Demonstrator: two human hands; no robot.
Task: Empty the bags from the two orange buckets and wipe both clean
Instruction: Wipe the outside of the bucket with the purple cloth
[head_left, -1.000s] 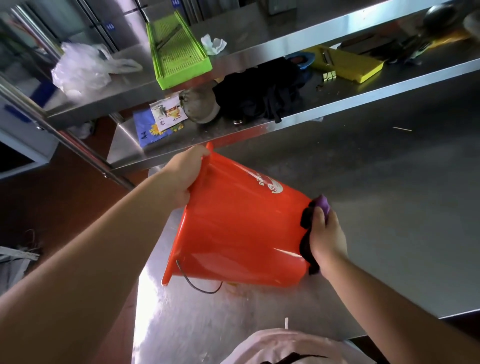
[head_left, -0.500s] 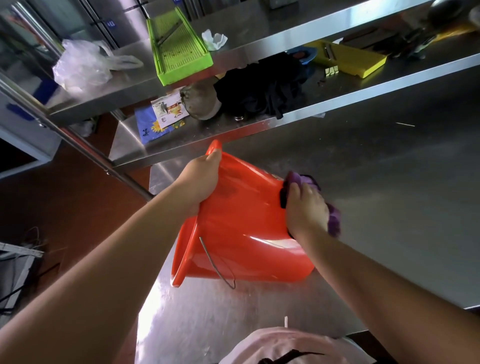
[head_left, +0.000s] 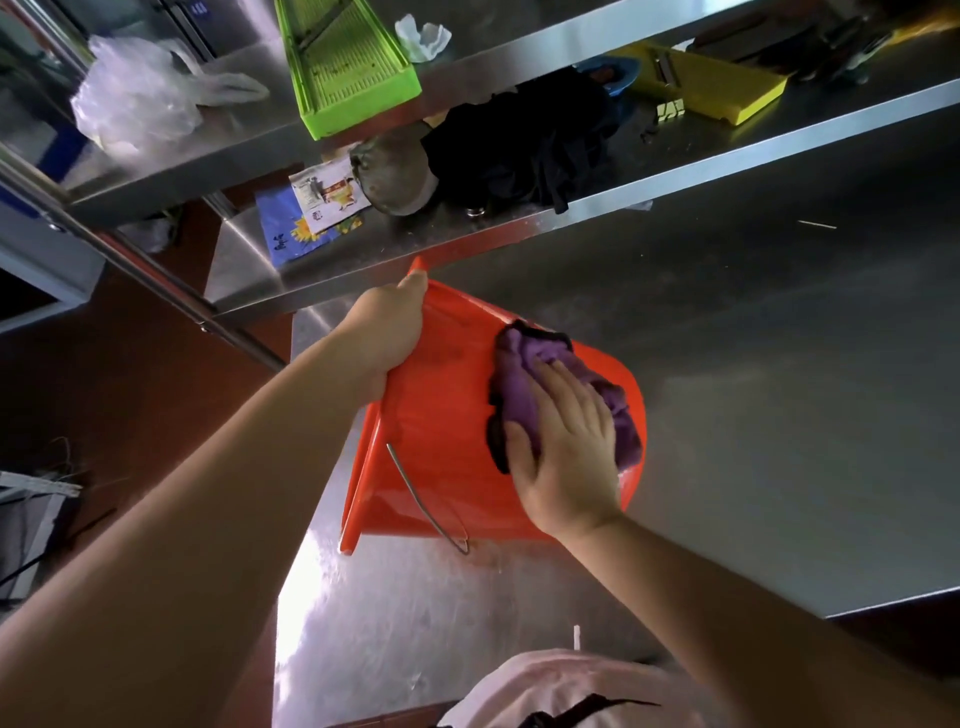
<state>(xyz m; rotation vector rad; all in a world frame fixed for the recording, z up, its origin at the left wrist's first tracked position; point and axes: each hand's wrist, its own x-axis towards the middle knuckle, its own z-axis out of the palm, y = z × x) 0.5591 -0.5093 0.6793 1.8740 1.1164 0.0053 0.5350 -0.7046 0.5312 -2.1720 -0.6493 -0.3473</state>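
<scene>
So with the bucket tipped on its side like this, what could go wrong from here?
1. The orange bucket lies tilted near the steel table's left edge, held only by the left hand's grip on the rim; a hard push might roll it off.
2. The right hand presses the purple cloth with flat fingers, so the cloth could slip loose.
3. The loose wire handle may snag the cloth.

No text could be read with certainty.
A blue packet (head_left: 291, 228) and a white sachet (head_left: 324, 195) near the lower shelf's (head_left: 675, 171) left end carried print, but it was too small to read.
</scene>
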